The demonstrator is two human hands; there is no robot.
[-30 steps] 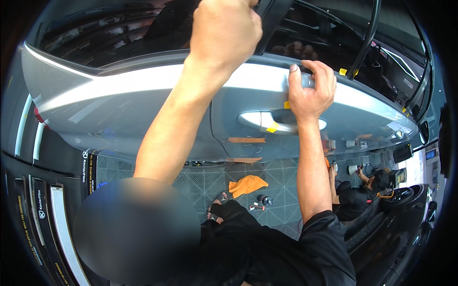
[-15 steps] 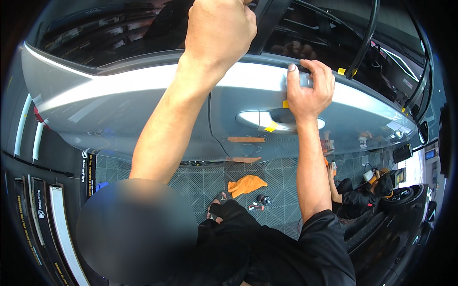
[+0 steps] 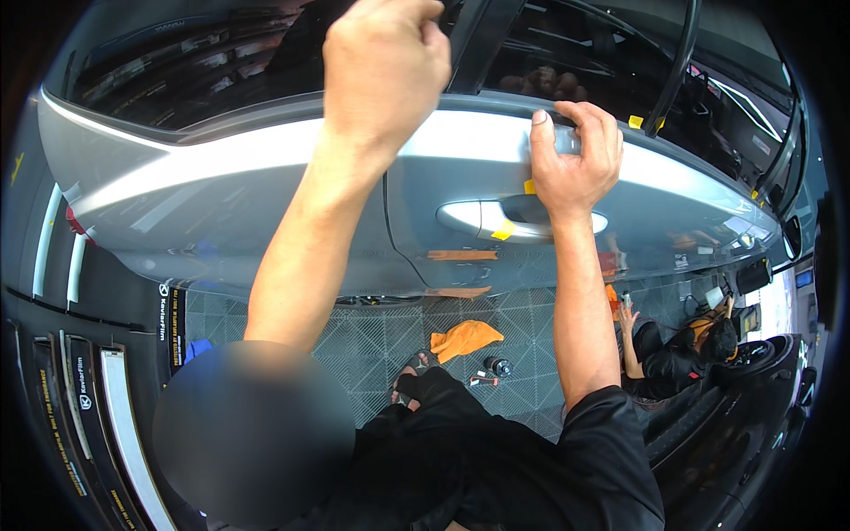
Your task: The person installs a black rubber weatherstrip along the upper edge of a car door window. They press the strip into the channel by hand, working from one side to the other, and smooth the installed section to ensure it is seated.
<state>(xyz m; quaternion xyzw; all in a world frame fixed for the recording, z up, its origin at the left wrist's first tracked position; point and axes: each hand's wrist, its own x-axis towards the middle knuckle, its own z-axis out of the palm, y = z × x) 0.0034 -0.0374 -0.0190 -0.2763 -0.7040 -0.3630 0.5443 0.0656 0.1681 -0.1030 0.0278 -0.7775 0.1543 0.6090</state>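
Closest in, black sleeves and dark trousers are seen at the bottom of the view, with a sandalled foot planted on the grey tiled floor. An orange cloth is left lying on that floor, and a small dark can is parked just beside it.

Further up, a silver car door is stretched across the whole view. The door handle is marked with a bit of yellow tape, and two strips of tan tape are stuck lower on the panel.

The right hand is hooked over the top edge of the door, right at the window line just above the handle; its grip is closed on that edge, thumb on the painted side, fingers curled over the top.

The left hand is raised higher, up against the dark window glass. It's balled into a fist, but whether anything is held inside can't be told, since only the back of it is shown.

Off to the right, another person in black is crouched low by the next car, well apart from the door being worked on.
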